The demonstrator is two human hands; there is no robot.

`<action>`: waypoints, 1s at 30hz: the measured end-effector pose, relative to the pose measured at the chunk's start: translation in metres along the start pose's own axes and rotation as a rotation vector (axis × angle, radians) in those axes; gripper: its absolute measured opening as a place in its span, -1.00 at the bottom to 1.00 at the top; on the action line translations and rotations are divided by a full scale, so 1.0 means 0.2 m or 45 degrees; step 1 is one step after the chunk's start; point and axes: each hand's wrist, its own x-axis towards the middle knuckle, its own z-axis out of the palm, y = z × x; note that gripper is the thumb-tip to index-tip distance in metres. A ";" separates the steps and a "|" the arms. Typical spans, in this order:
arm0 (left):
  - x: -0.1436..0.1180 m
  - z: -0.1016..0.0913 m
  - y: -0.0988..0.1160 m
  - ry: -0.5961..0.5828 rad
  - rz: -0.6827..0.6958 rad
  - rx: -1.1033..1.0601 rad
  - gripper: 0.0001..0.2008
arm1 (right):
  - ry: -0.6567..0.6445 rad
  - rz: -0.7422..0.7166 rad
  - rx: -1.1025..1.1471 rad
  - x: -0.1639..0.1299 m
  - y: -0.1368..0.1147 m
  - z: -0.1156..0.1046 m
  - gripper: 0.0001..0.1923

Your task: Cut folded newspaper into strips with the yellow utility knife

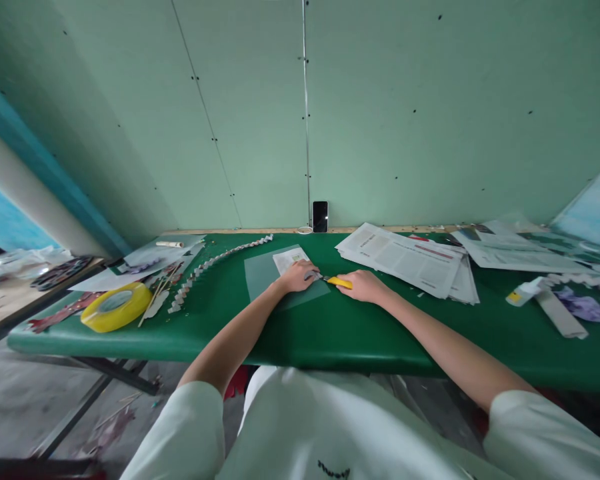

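Clamped in the right hand (pixel 363 285) is a yellow knife (pixel 339 282), its tip pointing left toward the left hand (pixel 298 276). That hand lies flat, fingers together, pressing a paper (pixel 290 257) on a translucent mat (pixel 266 275) mid-table (pixel 330 327). Newspapers (pixel 405 257) lie to the right, a tape roll (pixel 116 307) far left, and a phone (pixel 320 216) leans on the wall.

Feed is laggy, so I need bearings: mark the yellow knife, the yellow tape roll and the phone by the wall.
yellow knife (pixel 341 283), head view, on the yellow handle beside the right hand.
yellow tape roll (pixel 133 312), head view, on its outer rim.
phone (pixel 320 216), head view, on the dark screen.
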 end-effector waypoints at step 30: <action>0.00 0.01 0.00 0.011 -0.006 0.014 -0.70 | -0.048 -0.005 -0.045 0.00 -0.04 0.00 -0.51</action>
